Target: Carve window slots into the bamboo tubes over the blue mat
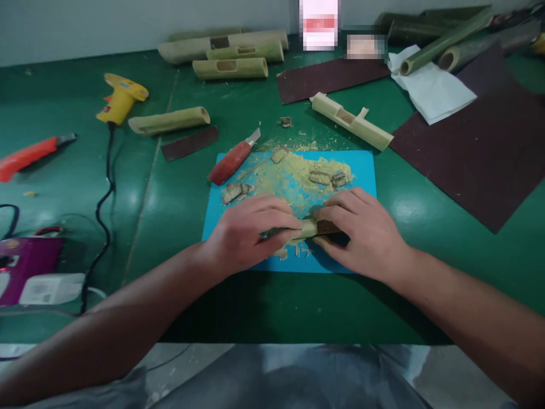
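The left hand (251, 234) clasps a bamboo piece (307, 228), seemingly steadying it. Beside it, the right hand (367, 234) pinches dark sandpaper (328, 226) onto its end.

— Where is the desk (272, 307) open?
— Along the near edge, between the forearms. There's also a bare strip right of the blue mat (361, 165), up to the dark sandpaper sheet (481, 153).
— Left?
— Bare as far as the black cord (102, 210).
— On the mat?
— The left hand (244, 233) and right hand (366, 233), clasped on a short bamboo piece (309, 228), block its near half — sawdust (293, 170) covers the middle. A red-handled knife (232, 162) crosses the far-left corner, and a notched bamboo piece (351, 120) bars the far-right.
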`<state>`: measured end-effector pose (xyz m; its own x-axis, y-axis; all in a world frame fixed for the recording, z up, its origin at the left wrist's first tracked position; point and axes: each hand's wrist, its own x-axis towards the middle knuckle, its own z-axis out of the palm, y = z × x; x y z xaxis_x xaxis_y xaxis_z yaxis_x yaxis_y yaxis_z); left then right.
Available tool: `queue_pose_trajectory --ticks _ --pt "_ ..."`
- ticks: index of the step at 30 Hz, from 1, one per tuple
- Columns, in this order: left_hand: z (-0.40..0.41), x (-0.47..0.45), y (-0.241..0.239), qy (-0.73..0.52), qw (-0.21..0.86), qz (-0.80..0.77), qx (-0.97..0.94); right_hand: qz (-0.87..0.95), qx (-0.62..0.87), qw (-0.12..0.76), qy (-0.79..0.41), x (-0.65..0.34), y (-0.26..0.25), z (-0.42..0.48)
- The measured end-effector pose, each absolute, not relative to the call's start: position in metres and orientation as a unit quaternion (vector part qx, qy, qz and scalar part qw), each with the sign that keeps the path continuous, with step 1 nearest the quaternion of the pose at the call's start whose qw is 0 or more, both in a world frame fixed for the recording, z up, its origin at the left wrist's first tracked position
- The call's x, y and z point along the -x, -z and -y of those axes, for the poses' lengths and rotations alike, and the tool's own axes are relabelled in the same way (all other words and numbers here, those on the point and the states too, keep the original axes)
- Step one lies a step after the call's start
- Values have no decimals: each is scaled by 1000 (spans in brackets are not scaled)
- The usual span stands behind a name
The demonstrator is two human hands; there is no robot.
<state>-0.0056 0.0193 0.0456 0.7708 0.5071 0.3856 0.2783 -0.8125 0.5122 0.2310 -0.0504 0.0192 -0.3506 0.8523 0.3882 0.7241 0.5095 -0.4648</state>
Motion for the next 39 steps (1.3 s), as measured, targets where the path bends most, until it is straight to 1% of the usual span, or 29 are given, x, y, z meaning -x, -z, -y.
queue_pose_trajectory --ticks 7,12,17,21,24,28,33,39 --pt "-19 3 -48 -227 193 -204 -932 820 483 290 -106 -228 -18 50" --pt "-16 3 -45 -239 161 -187 -939 818 487 290 -99 -228 -17 49" --pt "-15 3 -40 -236 162 -170 -943 822 482 290 -92 -228 -16 48" --pt "-15 1 -39 -264 140 -148 -943 824 474 294 -99 -229 -16 47" --pt "-14 1 -40 -249 139 -127 -950 825 475 287 -105 -230 -18 46" --pt "-16 4 -41 -243 108 -162 -950 829 474 275 -113 -231 -21 46" --pt "-17 8 -39 -252 144 -159 -944 825 481 272 -120 -229 -21 49" --pt "-14 5 -39 -247 154 -137 -947 824 481 276 -120 -228 -21 48"
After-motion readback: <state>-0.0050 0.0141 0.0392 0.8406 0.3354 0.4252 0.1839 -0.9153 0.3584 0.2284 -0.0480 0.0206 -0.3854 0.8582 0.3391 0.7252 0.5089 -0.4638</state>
